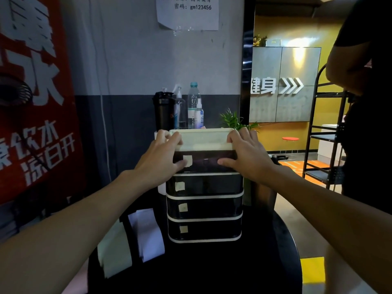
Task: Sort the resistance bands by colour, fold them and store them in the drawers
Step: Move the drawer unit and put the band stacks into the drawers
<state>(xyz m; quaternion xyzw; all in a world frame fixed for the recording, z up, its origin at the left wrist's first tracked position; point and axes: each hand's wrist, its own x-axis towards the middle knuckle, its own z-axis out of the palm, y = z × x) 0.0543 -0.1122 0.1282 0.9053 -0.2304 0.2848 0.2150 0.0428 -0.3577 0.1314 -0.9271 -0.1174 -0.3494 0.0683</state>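
Note:
A small drawer unit (204, 206) with a white frame and four dark, labelled drawers stands on a black round table (212, 270). My left hand (161, 153) lies over the unit's top left corner, with its thumb pressing the front of the top drawer (203, 161) by the label. My right hand (246, 153) lies over the top right corner, its thumb on the same drawer front. The top drawer sits about flush with the frame. Left of the unit lie a folded pale green band (114, 253) and a folded pale lilac band (148, 234).
Behind the unit stand a black shaker (163, 111), clear bottles (193, 105) and a small green plant (231, 119), against a grey wall. Another person in black (364, 124) stands at the right, beside a black metal rack (326, 145).

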